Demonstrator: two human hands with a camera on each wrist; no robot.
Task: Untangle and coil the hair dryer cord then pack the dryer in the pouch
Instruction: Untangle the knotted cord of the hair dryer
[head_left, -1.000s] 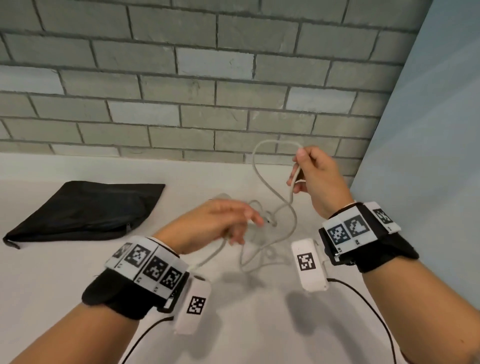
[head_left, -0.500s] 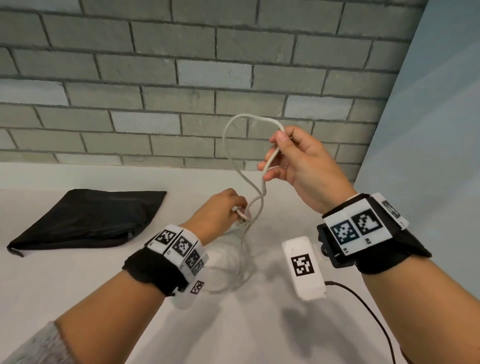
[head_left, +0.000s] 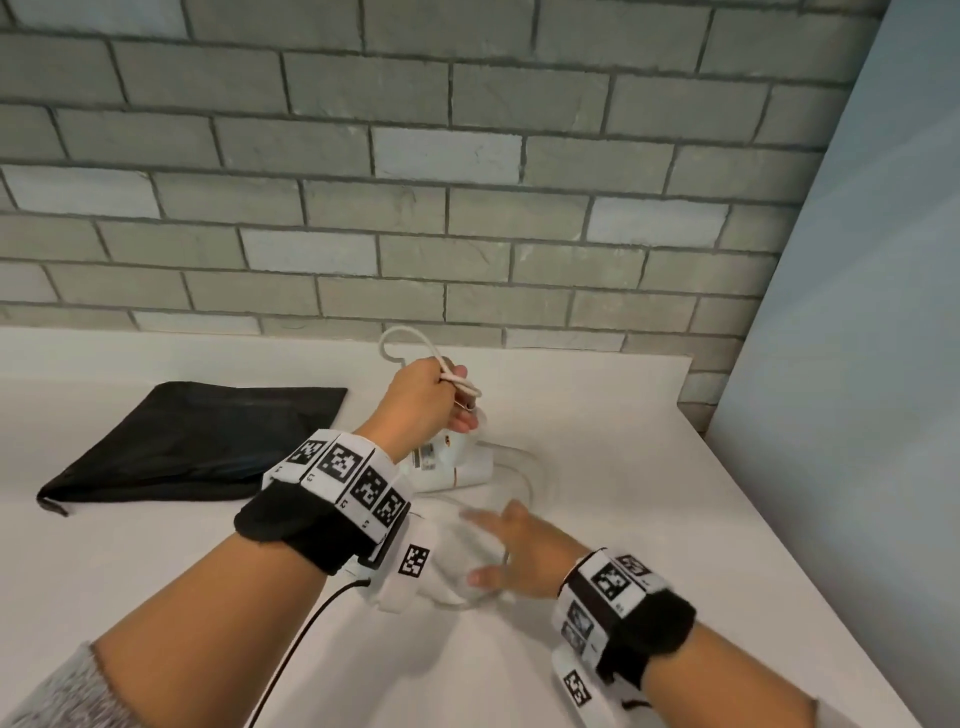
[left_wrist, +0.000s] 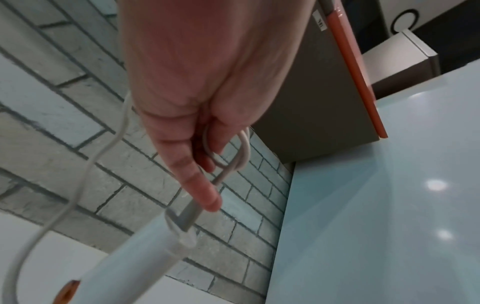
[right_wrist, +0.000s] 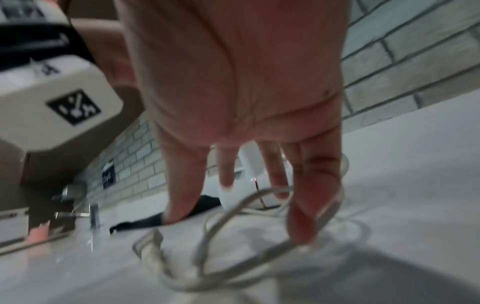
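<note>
The white hair dryer lies on the white counter, partly hidden behind my left wrist. My left hand is raised just above it and grips a small loop of the grey-white cord. In the left wrist view the fingers curl round the cord loops near where the cord enters the dryer handle. My right hand hovers low over the loose cord on the counter, its fingers straight and spread, blurred. The black pouch lies flat at the left.
A grey brick wall runs behind the counter. A pale blue panel closes off the right side. Black sensor cables trail from both wrists.
My right hand let go of the raised cord loop and dropped to the loose cord on the counter. My left hand rose toward the back and now holds the loop above the dryer.
</note>
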